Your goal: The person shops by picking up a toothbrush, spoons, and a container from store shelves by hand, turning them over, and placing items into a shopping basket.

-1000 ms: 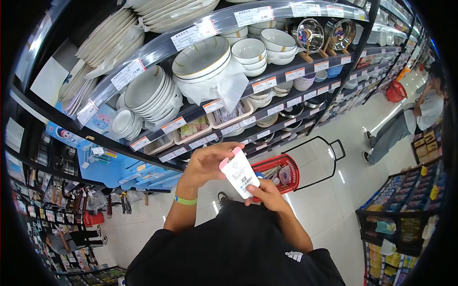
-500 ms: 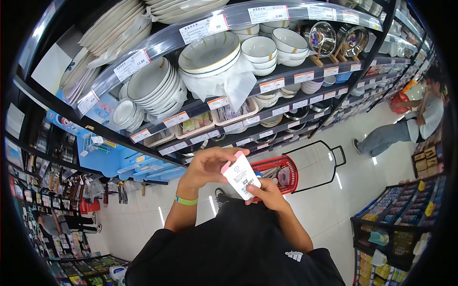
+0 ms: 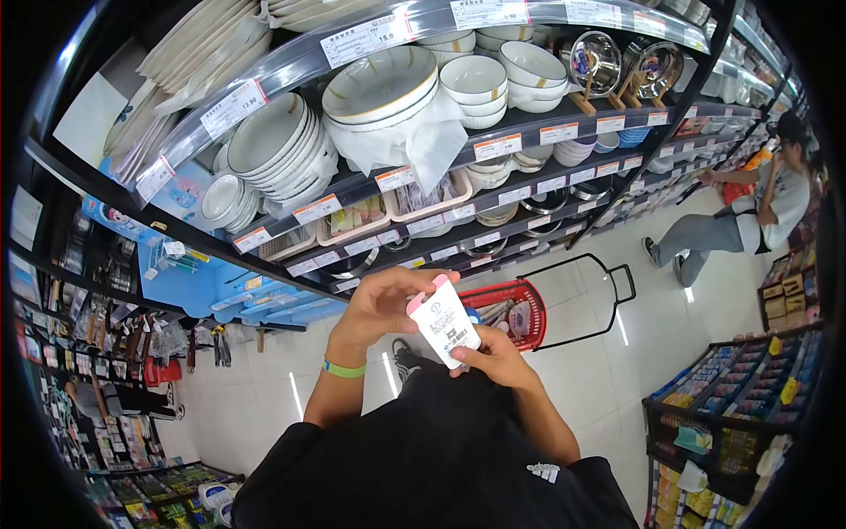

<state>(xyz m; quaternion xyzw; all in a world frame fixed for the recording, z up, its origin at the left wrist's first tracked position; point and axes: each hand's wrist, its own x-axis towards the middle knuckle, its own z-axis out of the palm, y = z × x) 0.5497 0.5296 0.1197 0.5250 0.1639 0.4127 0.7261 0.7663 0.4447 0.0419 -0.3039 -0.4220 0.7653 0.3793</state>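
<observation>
item one: a white-and-pink package (image 3: 447,326), flat, printed label turned toward the wearer's head. it sits in mid-air between the two hands, in front of the chest of a black shirt (image 3: 423,450). long axis: slanting, pink end up and toward the left hand (image 3: 379,307), white end down and toward the right hand (image 3: 499,358).

left hand: gripping the pink end, fingers curled over the top edge, thumb along the side; green wristband (image 3: 345,368) on that wrist. right hand: gripping the lower corner, thumb pressed on the printed face, other fingers mostly hidden behind. both hands touch the package; neither is plainly the nearer.

item two: red basket (image 3: 540,304), on the floor beyond the right hand, a few packaged goods inside, its long black handle (image 3: 608,331) angled off to the right. seen from above, package and right hand overlap its near end.

item three: shelf (image 3: 355,192), ahead of the hands and apart from them, bearing a wide bowl (image 3: 381,84) seated in wrapping, leaning bowls (image 3: 269,141) at its left, small bowls (image 3: 474,81) at its right.

item four: another person (image 3: 784,198), well off to the right.
</observation>
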